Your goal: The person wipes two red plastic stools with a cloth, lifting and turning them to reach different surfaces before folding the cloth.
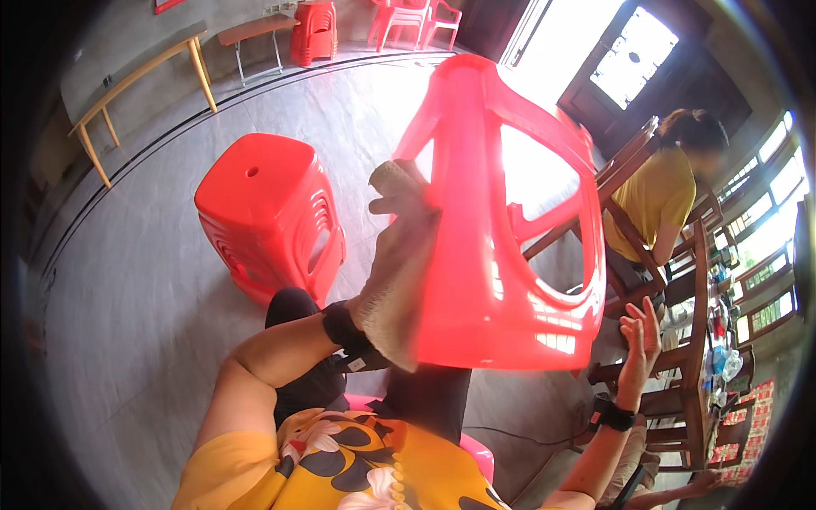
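A red plastic stool (465,280) is held up in front of me, tilted, with openings between its legs. My left hand (394,203) grips a beige cloth (398,293) and presses it against the stool's left side. The cloth covers most of that hand. To the right of the stool, my right hand (639,341) is raised with the fingers apart and nothing in it. A small gap seems to separate it from the stool. What bears the stool's weight is hidden. A stack of red plastic stools (261,191) stands on the floor to the left.
A person in a yellow top (656,197) sits at the right by wooden chairs (692,357). Small items lie along a table beyond. Another stool stack (313,32), red armchairs (401,19) and a wood-legged table (140,70) line the far wall. A black cable (529,440) crosses the floor.
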The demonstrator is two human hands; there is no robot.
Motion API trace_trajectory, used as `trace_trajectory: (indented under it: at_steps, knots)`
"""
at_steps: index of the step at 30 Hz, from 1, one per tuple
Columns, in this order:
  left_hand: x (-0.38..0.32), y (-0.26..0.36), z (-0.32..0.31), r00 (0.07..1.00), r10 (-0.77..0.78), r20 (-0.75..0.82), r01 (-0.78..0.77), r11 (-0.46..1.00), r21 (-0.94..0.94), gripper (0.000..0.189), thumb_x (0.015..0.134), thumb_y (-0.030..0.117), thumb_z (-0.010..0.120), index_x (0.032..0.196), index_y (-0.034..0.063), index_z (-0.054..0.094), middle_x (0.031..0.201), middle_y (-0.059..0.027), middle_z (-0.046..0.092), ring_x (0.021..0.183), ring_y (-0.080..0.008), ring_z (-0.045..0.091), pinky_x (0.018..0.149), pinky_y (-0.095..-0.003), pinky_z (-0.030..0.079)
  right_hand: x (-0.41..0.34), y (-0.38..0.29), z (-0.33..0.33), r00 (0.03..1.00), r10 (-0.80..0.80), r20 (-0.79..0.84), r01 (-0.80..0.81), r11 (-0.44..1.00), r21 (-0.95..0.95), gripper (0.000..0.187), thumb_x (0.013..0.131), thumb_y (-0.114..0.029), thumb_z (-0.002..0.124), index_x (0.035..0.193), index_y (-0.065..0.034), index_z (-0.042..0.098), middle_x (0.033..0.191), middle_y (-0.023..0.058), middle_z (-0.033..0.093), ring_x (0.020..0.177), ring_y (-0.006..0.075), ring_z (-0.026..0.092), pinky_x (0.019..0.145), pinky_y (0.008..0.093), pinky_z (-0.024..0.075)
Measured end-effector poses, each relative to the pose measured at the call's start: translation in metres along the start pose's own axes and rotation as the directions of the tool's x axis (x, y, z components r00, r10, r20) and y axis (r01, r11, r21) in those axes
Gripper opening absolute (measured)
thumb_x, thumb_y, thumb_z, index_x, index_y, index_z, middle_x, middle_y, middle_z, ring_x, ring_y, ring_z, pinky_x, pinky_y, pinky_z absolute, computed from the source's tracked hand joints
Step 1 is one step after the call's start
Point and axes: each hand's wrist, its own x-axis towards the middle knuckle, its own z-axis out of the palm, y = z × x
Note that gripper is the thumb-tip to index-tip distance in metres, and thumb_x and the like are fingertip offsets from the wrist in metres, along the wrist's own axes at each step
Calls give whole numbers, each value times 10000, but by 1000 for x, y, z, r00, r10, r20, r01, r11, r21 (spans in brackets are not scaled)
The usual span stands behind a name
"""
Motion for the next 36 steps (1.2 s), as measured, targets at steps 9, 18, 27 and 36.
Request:
trace_trajectory:
  at_steps: [9,18,27,36]
  knots:
    - [-9,-8,25,991,-88,-101,72,986,-152,134,1028,100,553,1155,57,559,1007,34,515,942,-40,514,806,-216,455,-35,-93,74,835,-458,304,549,732,-404,581,886,-250,700,1378,23,552,1357,194,584,1274,342,542,1071,432,410]
    - [13,-4,24,900,436,26,-422,853,306,177,1034,106,551,1110,-36,626,1007,-70,672,904,-62,599,773,-236,498,0,-104,160,872,-462,161,463,886,33,179,951,-143,649,973,34,645,734,155,589,649,234,568,628,328,454]
    - [46,-63,-36,959,280,-38,-227,843,488,236,1008,174,578,1138,-22,584,902,-185,673,801,-239,662,731,-360,511,47,-27,252,978,-185,98,140,928,346,367,992,-176,650,700,18,544,648,-75,391,612,30,337,513,253,271]
    - [-9,-42,-237,920,392,31,77,-256,964,290,872,110,625,1160,88,646,1148,-153,640,1034,-337,630,781,-462,503,44,89,316,990,-57,133,25,973,231,471,969,-219,680,641,-15,409,622,-72,316,611,41,285,505,288,230]
